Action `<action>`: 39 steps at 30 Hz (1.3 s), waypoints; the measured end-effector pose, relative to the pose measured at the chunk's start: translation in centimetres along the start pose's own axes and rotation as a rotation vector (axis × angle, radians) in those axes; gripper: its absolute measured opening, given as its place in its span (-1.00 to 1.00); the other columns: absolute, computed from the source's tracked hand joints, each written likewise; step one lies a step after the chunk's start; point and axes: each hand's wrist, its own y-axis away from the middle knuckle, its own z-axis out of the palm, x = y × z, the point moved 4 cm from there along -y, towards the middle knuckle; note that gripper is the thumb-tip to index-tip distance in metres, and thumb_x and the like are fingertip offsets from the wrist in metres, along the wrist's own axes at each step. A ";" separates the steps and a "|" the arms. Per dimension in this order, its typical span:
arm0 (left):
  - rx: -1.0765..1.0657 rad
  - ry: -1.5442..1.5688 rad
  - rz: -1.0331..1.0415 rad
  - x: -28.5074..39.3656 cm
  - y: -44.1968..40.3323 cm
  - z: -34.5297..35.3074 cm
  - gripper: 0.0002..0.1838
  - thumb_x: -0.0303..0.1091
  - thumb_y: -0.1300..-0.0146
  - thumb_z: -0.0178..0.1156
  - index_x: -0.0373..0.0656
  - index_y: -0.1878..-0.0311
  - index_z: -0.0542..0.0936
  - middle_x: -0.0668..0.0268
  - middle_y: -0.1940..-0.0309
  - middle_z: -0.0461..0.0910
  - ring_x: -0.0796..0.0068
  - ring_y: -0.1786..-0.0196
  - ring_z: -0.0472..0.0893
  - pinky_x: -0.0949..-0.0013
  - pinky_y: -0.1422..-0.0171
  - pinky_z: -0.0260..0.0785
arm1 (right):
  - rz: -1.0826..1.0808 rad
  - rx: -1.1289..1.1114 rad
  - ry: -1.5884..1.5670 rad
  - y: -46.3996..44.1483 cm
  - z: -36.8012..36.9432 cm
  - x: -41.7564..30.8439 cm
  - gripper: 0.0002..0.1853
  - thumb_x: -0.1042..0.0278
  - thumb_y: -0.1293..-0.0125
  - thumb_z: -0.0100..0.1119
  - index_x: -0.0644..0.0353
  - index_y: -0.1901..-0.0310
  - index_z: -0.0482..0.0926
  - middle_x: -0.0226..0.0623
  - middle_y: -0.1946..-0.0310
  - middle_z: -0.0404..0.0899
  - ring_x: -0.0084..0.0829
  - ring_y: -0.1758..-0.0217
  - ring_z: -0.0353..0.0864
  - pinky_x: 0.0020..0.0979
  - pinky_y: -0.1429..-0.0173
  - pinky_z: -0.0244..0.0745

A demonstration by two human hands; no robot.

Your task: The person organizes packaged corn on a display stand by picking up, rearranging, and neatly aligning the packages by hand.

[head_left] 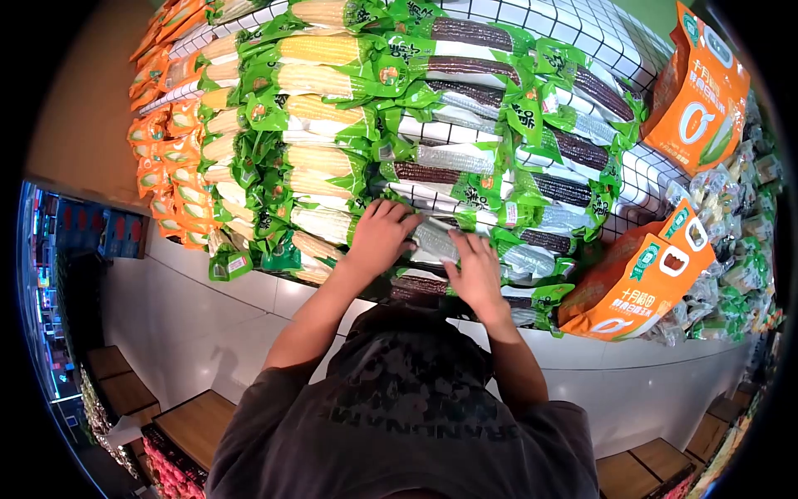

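Observation:
Rows of vacuum-packed corn cobs in green-ended wrappers lie on a wire-grid display. One packed corn cob [435,239], its clear silvery side up, lies between my hands at the near edge. My left hand [382,235] has its curled fingers at the left end of this pack, over green wrapping. At its right end my right hand [476,270] rests with bent fingers on top and the thumb on the near side. A dark purple packed corn cob [418,284] lies just below. Yellow packed corn cobs [320,50] fill the columns to the left.
Orange printed bags [628,279] stand at the right, beside a pile of clear-wrapped produce [731,249]. Small orange packs [179,183] line the left side. White grid shelving [573,25] shows behind. Wooden crates [195,424] stand on the tiled floor [199,308] below.

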 end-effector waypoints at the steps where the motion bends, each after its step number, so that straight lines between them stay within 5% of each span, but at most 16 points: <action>1: 0.008 0.002 0.005 -0.4 -0.3 -0.1 -0.32 -0.13 -0.08 0.58 0.09 -0.33 0.65 0.38 -0.14 0.67 0.22 -0.21 0.59 0.15 -0.37 0.38 | 0.004 0.014 0.023 -0.5 -1.0 -0.6 -0.38 0.25 -0.26 0.51 0.10 -0.37 0.61 -0.18 -0.08 0.62 -0.02 -0.18 0.59 -0.03 -0.28 0.47; 6: 0.090 0.052 0.014 -2.0 -1.3 -1.4 -0.39 -0.04 -0.20 0.52 0.00 -0.30 0.65 0.32 -0.17 0.69 0.20 -0.19 0.61 0.14 -0.33 0.41 | 0.001 0.001 -0.032 -4.0 -3.6 -0.1 -0.59 0.07 -0.44 0.37 -0.02 -0.25 0.70 -0.23 -0.02 0.74 -0.02 -0.05 0.73 -0.01 -0.14 0.59; 11: 0.093 0.077 -0.048 -2.8 -1.3 -0.4 -0.44 -0.02 -0.21 0.49 -0.05 -0.23 0.67 0.29 -0.06 0.71 0.22 -0.13 0.64 0.17 -0.26 0.47 | -0.051 0.150 -0.114 -5.9 -3.2 -0.7 -0.85 0.34 -0.34 0.46 0.08 0.08 0.84 -0.24 0.08 0.73 -0.01 0.05 0.74 -0.07 -0.05 0.63; 14: 0.158 0.093 -0.043 -3.1 -1.8 0.2 -0.47 -0.03 -0.20 0.50 -0.06 -0.17 0.70 0.30 0.00 0.71 0.25 -0.14 0.64 0.17 -0.24 0.48 | -0.074 0.415 0.047 -4.5 -2.1 -1.2 -0.82 0.40 -0.31 0.46 0.11 0.07 0.84 -0.26 0.07 0.71 -0.06 0.01 0.70 -0.11 -0.08 0.59; 18: 0.239 0.130 -0.036 -2.6 -1.6 0.5 -0.50 -0.07 -0.21 0.51 -0.06 -0.16 0.70 0.28 -0.08 0.66 0.22 -0.19 0.61 0.12 -0.24 0.47 | 0.011 0.507 0.107 -3.3 -2.2 -2.9 -0.71 0.49 -0.22 0.53 0.11 0.00 0.82 -0.24 0.02 0.68 -0.11 -0.03 0.57 -0.12 -0.14 0.51; 27: 0.224 0.135 -0.063 -2.7 -1.7 0.6 -0.59 -0.13 -0.29 0.46 0.01 -0.16 0.71 0.29 -0.08 0.60 0.18 -0.09 0.60 0.10 -0.20 0.45 | 0.014 0.382 0.118 -4.6 -1.3 -2.6 -0.61 0.38 -0.17 0.56 0.04 -0.07 0.80 -0.42 0.02 0.71 -0.14 -0.02 0.52 -0.15 -0.17 0.44; 39: 0.213 -0.007 -0.102 -2.0 -2.1 1.2 -0.62 -0.08 -0.31 0.43 0.10 -0.14 0.65 0.24 0.00 0.53 0.11 -0.12 0.53 0.02 -0.28 0.37 | -0.099 0.228 0.138 -5.4 -1.6 -2.7 -0.54 0.33 -0.18 0.55 0.00 -0.16 0.74 -0.39 0.01 0.65 -0.16 -0.10 0.54 -0.13 -0.19 0.41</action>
